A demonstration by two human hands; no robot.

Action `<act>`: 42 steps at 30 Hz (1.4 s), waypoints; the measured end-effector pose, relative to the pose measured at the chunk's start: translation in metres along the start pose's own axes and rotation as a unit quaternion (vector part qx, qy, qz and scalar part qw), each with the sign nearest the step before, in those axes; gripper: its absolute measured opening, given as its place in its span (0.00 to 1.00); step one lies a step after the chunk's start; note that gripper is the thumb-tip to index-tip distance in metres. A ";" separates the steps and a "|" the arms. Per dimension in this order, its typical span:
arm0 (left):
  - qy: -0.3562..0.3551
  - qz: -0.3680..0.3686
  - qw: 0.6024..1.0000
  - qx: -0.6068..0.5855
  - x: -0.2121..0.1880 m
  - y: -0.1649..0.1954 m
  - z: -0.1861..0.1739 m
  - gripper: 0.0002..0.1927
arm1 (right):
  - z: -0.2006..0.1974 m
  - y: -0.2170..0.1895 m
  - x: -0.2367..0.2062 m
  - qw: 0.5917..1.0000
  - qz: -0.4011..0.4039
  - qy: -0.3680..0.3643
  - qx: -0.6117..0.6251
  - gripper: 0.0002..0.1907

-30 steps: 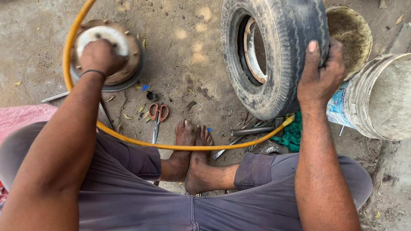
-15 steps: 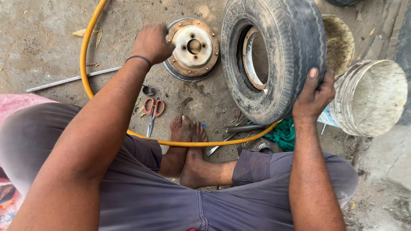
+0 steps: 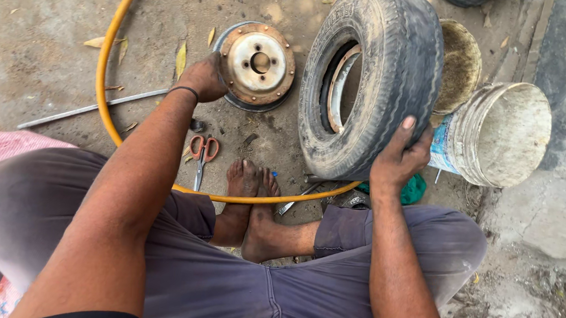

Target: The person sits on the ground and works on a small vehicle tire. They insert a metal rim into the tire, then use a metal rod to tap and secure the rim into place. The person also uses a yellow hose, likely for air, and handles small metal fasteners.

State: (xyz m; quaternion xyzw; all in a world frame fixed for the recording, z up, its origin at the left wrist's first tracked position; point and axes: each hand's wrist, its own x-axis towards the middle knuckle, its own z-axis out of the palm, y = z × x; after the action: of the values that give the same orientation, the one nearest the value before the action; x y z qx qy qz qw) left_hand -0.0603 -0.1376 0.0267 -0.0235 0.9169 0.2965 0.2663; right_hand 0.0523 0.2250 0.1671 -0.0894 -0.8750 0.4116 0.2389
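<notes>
A worn black tyre (image 3: 383, 73) stands upright on the dirt ground, with a metal rim (image 3: 340, 84) showing inside it. My right hand (image 3: 398, 156) grips the tyre's tread at its lower right and holds it up. A round rusty wheel hub disc (image 3: 257, 62) with a pale centre and bolt holes lies flat to the left of the tyre. My left hand (image 3: 203, 77) rests on the disc's left edge and holds it. I sit cross-legged, my bare feet (image 3: 251, 190) just below the tyre.
A yellow hose (image 3: 108, 76) loops past my left arm and under the tyre. Red-handled scissors (image 3: 202, 153), a thin metal rod (image 3: 89, 109), small tools and a green cloth (image 3: 413, 190) lie near my feet. Two dirty buckets (image 3: 500, 133) stand right of the tyre.
My left hand has carried the hub disc rightward, closer to the tyre, and turned it face up. My right hand has slid lower on the tyre's tread.
</notes>
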 end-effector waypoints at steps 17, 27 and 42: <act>0.030 0.117 0.975 -0.189 0.016 0.067 -0.056 0.29 | 0.034 -0.046 -0.023 0.959 0.116 -0.239 0.104 0.37; 0.237 0.220 0.926 -0.193 -0.022 0.054 -0.118 0.23 | 0.069 0.063 0.015 0.945 0.233 0.038 0.227 0.29; 0.137 0.005 0.849 -0.511 0.036 -0.044 -0.051 0.35 | 0.158 0.124 0.020 0.803 0.425 -0.141 0.393 0.49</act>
State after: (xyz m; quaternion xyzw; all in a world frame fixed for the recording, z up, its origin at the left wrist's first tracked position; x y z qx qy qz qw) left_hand -0.1065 -0.1984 0.0199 -0.1922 0.6634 0.7179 0.0872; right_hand -0.0479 0.2053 -0.0064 -0.2920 -0.5367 0.7883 -0.0720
